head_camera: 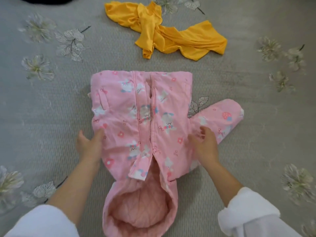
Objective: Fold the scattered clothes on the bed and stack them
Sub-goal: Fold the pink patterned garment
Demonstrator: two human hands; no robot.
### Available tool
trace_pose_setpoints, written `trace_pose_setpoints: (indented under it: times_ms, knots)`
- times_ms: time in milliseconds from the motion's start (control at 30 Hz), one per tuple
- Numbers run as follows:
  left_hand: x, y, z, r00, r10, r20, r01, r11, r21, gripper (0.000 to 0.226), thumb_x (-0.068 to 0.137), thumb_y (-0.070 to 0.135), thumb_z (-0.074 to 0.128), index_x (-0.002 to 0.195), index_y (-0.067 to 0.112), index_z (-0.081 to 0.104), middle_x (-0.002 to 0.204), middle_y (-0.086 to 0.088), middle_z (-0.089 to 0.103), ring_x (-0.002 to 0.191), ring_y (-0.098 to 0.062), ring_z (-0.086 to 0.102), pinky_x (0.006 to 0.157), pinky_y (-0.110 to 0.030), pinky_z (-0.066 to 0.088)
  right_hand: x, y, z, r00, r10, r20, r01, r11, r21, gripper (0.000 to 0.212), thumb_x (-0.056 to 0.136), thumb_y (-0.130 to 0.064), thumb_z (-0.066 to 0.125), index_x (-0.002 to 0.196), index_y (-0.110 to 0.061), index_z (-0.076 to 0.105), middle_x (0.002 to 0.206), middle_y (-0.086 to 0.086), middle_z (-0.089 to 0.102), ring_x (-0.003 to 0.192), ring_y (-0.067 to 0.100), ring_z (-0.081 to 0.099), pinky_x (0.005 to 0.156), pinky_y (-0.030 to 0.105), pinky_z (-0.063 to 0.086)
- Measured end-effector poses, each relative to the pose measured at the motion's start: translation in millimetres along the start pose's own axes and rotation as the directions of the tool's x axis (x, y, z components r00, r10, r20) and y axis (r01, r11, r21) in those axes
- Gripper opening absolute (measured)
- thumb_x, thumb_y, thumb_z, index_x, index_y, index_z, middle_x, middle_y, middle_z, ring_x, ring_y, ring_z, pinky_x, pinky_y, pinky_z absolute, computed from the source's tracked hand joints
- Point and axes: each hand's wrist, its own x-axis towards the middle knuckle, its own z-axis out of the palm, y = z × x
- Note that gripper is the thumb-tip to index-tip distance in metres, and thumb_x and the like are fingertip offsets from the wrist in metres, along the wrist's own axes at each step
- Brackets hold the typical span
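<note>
White fleecy cuffs frame the bottom corners – the left sleeve (42,221) and the right sleeve (253,214) are both cut off by the frame edge. Between them the quilted hood (140,207) of the pink jacket (142,108) gapes toward the camera, its lower rim running out of view.

At the jacket's left edge the left hand (89,144) lies with fingers fairly straight against the fabric and the thumb spread apart, gripping nothing that shows. That side's arm of the jacket is hidden, seemingly tucked beneath the body. The jacket lies front up in the middle of the bed, zip partly closed. At its right side the right hand (205,146) sits where the pink arm (222,117) joins the body; its fingers are curled, but whether they pinch the cloth cannot be told. The pink arm juts out to the right, flat on the cover.

Beyond, well apart from the jacket, a yellow garment (171,33) lies crumpled. Something dark (30,0) is cropped at the top left corner. All rests on a grey bedspread (51,100) with pale embroidered flowers.

Small script beside the zip – too tiny to read.
</note>
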Motion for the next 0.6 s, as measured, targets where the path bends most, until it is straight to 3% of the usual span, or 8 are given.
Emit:
trace_pose_setpoints:
  times_ms: [67,167,233,300,367,433,533,600]
  knots:
    - [14,-4,5,0.991,-0.058,0.122,0.071,0.992,-0.101,0.093,0.083,0.035,0.069,0.152,0.019,0.009,0.147,-0.003,0.035,0.132,-0.021,0.041,0.106,-0.039,0.036,8,-5,7,0.987,-0.158,0.003,0.156,0.967,-0.200,0.067,0.084,-0.036,0.066,0.142,-0.019,0.039,0.143,0.002,0.041,0.132,0.022,0.039,0.108,0.042,0.031]
    - [17,-2,20,0.971,0.180,0.155,-0.196,0.976,0.096,0.071,0.078,0.035,0.070,0.140,0.016,0.039,0.128,-0.006,0.053,0.119,-0.027,0.053,0.102,-0.042,0.042,14,-12,26,0.869,-0.415,0.269,0.495,0.741,-0.455,0.074,0.088,-0.047,0.058,0.150,-0.031,0.023,0.160,-0.007,0.013,0.148,0.014,0.004,0.114,0.041,0.006]
    - [8,0,35,0.935,0.303,0.181,-0.345,0.894,0.286,0.069,0.073,0.045,0.058,0.133,0.013,0.049,0.120,-0.018,0.048,0.114,-0.034,0.048,0.102,-0.041,0.038,20,-8,37,0.814,-0.396,0.426,0.580,0.606,-0.544,0.074,0.091,-0.054,0.051,0.152,-0.034,0.014,0.161,-0.008,-0.005,0.148,0.015,-0.013,0.115,0.045,-0.002]
    - [-10,3,49,0.863,0.404,0.303,-0.500,0.764,0.408,0.063,0.075,0.055,0.049,0.129,0.023,0.056,0.126,-0.019,0.037,0.116,-0.033,0.037,0.102,-0.037,0.029,28,1,44,0.824,-0.270,0.497,0.559,0.525,-0.641,0.072,0.094,-0.056,0.042,0.153,-0.034,0.007,0.161,-0.007,-0.013,0.146,0.019,-0.020,0.114,0.055,-0.001]
    - [-21,4,57,0.827,0.449,0.339,-0.556,0.744,0.371,0.030,0.086,0.055,0.048,0.106,0.038,0.062,0.136,-0.015,0.032,0.125,-0.033,0.030,0.107,-0.039,0.025,33,9,45,0.843,-0.195,0.502,0.525,0.502,-0.687,0.071,0.095,-0.055,0.039,0.152,-0.034,0.003,0.161,-0.007,-0.014,0.146,0.020,-0.020,0.112,0.061,0.002]
    - [-18,10,60,0.886,0.415,0.206,-0.455,0.864,0.216,0.008,0.095,0.034,0.054,0.098,0.036,0.060,0.141,-0.013,0.029,0.130,-0.031,0.031,0.111,-0.039,0.025,32,11,41,0.862,-0.177,0.476,0.493,0.519,-0.699,0.072,0.093,-0.054,0.042,0.152,-0.034,0.006,0.161,-0.007,-0.011,0.147,0.021,-0.016,0.111,0.062,0.006]
    - [11,12,57,0.985,0.171,-0.030,-0.169,0.984,0.061,0.036,0.087,0.026,0.065,0.120,0.012,0.056,0.136,-0.015,0.036,0.116,-0.024,0.048,0.097,-0.032,0.042,31,8,40,0.887,-0.211,0.410,0.455,0.541,-0.707,0.079,0.086,-0.052,0.052,0.150,-0.027,0.012,0.160,-0.001,0.009,0.147,0.025,0.000,0.110,0.060,0.014]
    - [27,11,54,0.993,-0.107,0.042,0.112,0.983,-0.145,0.068,0.078,0.026,0.075,0.135,0.014,0.040,0.127,-0.013,0.050,0.101,-0.026,0.060,0.080,-0.037,0.051,30,1,44,0.881,-0.267,0.390,0.472,0.538,-0.699,0.090,0.081,-0.050,0.058,0.149,-0.031,0.002,0.150,0.003,0.029,0.142,0.033,0.016,0.108,0.058,0.021]
